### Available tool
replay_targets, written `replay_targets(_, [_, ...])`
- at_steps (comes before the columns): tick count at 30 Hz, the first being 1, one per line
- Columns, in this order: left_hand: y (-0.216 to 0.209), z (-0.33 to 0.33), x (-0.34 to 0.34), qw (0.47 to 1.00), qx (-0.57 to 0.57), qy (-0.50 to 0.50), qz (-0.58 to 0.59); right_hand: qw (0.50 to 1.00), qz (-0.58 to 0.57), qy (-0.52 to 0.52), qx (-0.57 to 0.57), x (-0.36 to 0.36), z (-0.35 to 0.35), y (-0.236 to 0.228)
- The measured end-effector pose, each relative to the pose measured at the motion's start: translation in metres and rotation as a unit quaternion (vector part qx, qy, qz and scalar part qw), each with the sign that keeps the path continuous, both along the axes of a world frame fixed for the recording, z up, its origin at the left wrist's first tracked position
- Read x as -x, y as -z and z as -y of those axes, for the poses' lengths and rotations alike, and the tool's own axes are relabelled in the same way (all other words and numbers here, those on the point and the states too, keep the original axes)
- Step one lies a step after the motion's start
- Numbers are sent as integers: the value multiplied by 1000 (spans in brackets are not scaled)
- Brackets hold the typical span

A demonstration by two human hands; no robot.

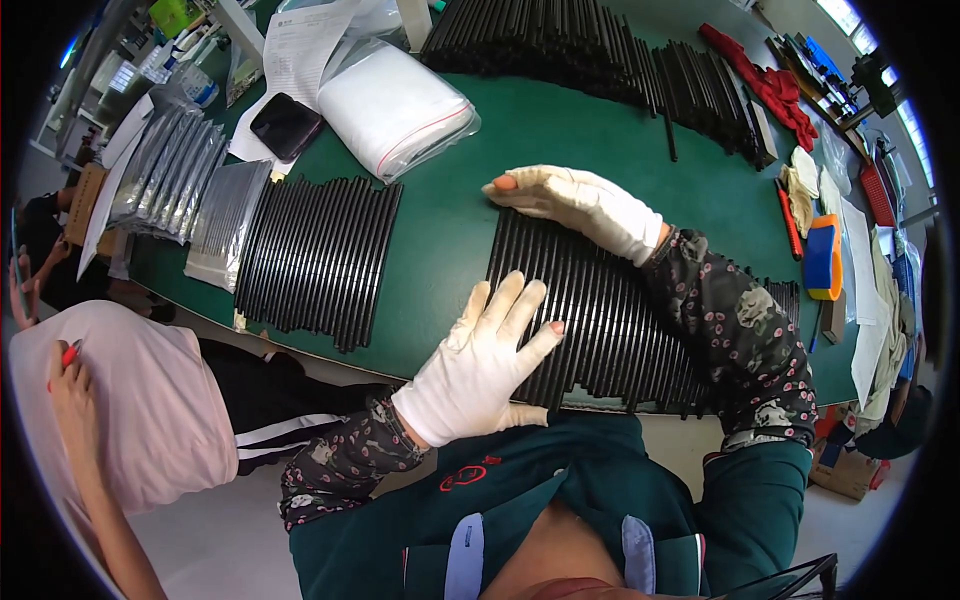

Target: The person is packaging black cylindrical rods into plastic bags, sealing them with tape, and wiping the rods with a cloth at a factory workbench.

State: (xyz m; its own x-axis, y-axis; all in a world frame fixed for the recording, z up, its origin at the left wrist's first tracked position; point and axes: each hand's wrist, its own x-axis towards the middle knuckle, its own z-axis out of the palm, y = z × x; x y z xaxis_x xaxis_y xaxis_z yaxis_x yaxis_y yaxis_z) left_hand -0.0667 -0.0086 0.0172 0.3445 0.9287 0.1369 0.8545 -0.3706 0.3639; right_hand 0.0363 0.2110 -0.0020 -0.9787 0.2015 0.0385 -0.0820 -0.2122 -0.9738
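Black rods (620, 320): in the head view they are lying side by side in a broad row before me, on the green table (445, 210).
Left hand (465, 370): I am holding it gloved at the row's near left side, fingers spreading and the bare-tipped index finger lying over the rods; my grip is released.
Right hand (585, 205): I am laying it, gloved too, along the rods' far ends, fingers pointing left and curving slightly; I am not clenching it, and whether I am pressing I cannot tell.
Flowered sleeve (740, 330): my right one is crossing over the row, hiding part of it.
Left of me: a second rod row (320, 260) is lying well apart, clear bags (215, 215) resting just beside it.
Phone (287, 127): it is lying near a wrapped white packet (395, 110).
Far side: a rod pile (530, 35) is stretching across, a red cloth (765, 80) lying near its right end.
Co-worker (120, 400): someone in a pink top is holding something red.
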Motion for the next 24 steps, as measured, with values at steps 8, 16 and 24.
replay_targets(8, [-2, -3, -4, 1000, -7, 5, -12, 998, -37, -55, -11, 32, 1, -2])
replay_targets(16, [-5, -1, -6, 1000, -3, 7, -13, 993, 7, 42, -106, 5, -22, -32])
replay_targets(24, [-16, 0, -18, 998, 28, -4, -51, 1000, 4, 4, 9, -36, -28, -13])
